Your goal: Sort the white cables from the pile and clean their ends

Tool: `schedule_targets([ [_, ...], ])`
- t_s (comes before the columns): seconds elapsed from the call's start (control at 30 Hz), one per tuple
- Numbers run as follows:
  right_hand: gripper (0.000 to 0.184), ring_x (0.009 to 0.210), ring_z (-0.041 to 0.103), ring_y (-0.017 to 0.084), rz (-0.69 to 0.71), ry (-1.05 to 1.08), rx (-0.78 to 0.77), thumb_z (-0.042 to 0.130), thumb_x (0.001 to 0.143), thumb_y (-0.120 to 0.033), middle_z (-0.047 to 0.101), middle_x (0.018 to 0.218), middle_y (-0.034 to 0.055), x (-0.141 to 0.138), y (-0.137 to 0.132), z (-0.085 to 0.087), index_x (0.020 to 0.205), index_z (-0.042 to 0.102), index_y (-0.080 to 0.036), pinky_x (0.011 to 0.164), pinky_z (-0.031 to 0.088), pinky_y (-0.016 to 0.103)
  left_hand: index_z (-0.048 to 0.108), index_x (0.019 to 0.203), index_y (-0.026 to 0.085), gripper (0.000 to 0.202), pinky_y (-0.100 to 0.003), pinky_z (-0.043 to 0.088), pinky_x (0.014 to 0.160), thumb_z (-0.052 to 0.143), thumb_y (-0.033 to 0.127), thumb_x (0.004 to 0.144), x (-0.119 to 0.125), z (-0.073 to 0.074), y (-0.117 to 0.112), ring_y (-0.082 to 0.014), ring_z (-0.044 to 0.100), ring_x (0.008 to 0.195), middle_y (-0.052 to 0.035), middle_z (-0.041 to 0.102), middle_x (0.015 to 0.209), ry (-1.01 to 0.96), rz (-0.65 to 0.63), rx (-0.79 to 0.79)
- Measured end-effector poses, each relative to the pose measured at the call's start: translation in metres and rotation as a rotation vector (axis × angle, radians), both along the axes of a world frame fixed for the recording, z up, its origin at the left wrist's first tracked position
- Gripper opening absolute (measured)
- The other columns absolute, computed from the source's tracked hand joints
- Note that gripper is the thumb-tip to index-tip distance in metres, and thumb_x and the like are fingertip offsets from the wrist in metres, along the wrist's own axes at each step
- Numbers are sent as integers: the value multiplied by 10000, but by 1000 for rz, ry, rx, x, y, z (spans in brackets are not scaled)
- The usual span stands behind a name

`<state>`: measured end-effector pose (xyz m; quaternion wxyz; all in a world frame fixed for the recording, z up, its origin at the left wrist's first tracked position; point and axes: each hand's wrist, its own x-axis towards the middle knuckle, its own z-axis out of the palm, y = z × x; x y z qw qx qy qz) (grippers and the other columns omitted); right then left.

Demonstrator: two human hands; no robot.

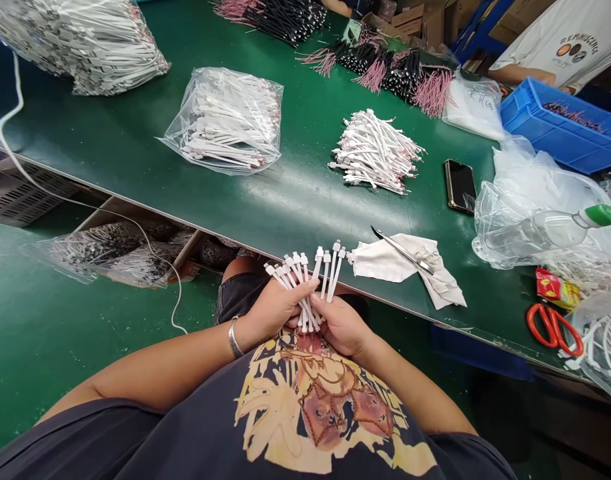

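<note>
On the far left of the green desk (305, 200), a big bag of white cords (75, 47) lies at the back. Next to it, a clear bag of white cords (230, 120) sits near the middle of the desk.

Your left hand (273, 310) comes in below the desk edge, with a silver bangle (234, 337) on the wrist. It is closed on a bunch of short white cords (298, 283). Your right hand (341, 327) is closed on the same bunch from the other side, and the two hands almost touch. The bunch sits right between them, in front of your chest and just at the desk edge. Its long way points up and away from you, and the tips fan out over the desk. Neither hand is nearer, since both hold it.

Just to the right of the tips lies a white cloth (390, 263) with a thin metal tool (403, 252) on it. Farther up is a loose pile of white cords (375, 152), with a black phone (459, 185) to its right. On the far right are a plastic bottle (540, 230), red scissors (529, 320) and a blue crate (560, 133).
</note>
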<state>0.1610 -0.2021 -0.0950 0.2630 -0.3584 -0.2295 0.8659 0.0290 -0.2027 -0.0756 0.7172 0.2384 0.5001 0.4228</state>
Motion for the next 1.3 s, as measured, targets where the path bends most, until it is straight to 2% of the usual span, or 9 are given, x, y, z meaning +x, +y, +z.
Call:
schedule_targets([
  [0.17, 315, 727, 655, 179, -23, 22, 32, 607, 814, -435, 696, 787, 58, 2, -1, 0, 931, 678, -151, 739, 499, 345, 458, 765, 194, 316, -139, 254, 280, 666, 430, 738, -1, -1, 0, -33, 271, 325, 98, 335, 465, 22, 0, -13],
  [0.3, 299, 719, 644, 170, 11, 47, 72, 642, 792, -410, 690, 792, 56, 1, 1, -3, 915, 681, -140, 712, 493, 320, 449, 752, 195, 313, -140, 252, 280, 684, 401, 727, -2, -3, 0, -30, 278, 327, 91, 363, 483, 25, 4, -3],
  [0.53, 352, 654, 626, 144, 1, -19, 7, 660, 761, -449, 683, 771, 48, 0, 3, -1, 928, 666, -139, 615, 479, 271, 455, 769, 202, 305, -196, 377, 285, 677, 407, 733, 0, -3, -1, -77, 403, 323, 77, 445, 477, 11, 53, -19],
  [0.6, 360, 654, 626, 143, 0, -12, 1, 665, 758, -450, 682, 769, 53, 0, 3, -2, 924, 665, -131, 620, 480, 271, 463, 775, 200, 300, -184, 363, 278, 682, 400, 731, 0, -4, -1, -73, 405, 319, 76, 452, 484, 4, 64, -9],
  [0.8, 435, 688, 638, 159, 57, 12, -11, 712, 719, -439, 688, 796, 65, 4, 5, -9, 1016, 645, -129, 654, 493, 296, 527, 819, 177, 291, -205, 380, 287, 677, 409, 729, 1, -9, -1, -89, 456, 327, 27, 545, 566, -33, -40, -22],
  [1.0, 498, 784, 649, 183, 111, 114, -37, 740, 699, -395, 694, 908, 91, 6, 16, -15, 1107, 606, -143, 616, 494, 271, 561, 866, 163, 303, -208, 399, 303, 672, 410, 732, 0, -10, 2, -82, 451, 336, 21, 556, 576, 22, -35, 27],
  [1.17, 563, 722, 653, 182, 101, 83, -59, 790, 619, -416, 703, 892, 88, 5, 17, -16, 1077, 615, -138, 592, 501, 283, 568, 837, 156, 320, -163, 332, 269, 685, 424, 708, 0, -7, 3, -50, 379, 318, 48, 501, 526, 84, -31, 44],
  [1.3, 525, 682, 643, 167, 114, 45, -54, 795, 585, -456, 700, 803, 69, 6, 16, -10, 955, 650, -113, 622, 492, 288, 558, 844, 163, 298, -172, 335, 281, 665, 417, 730, 0, -2, 4, -64, 416, 339, 33, 541, 567, 105, -83, 65],
])
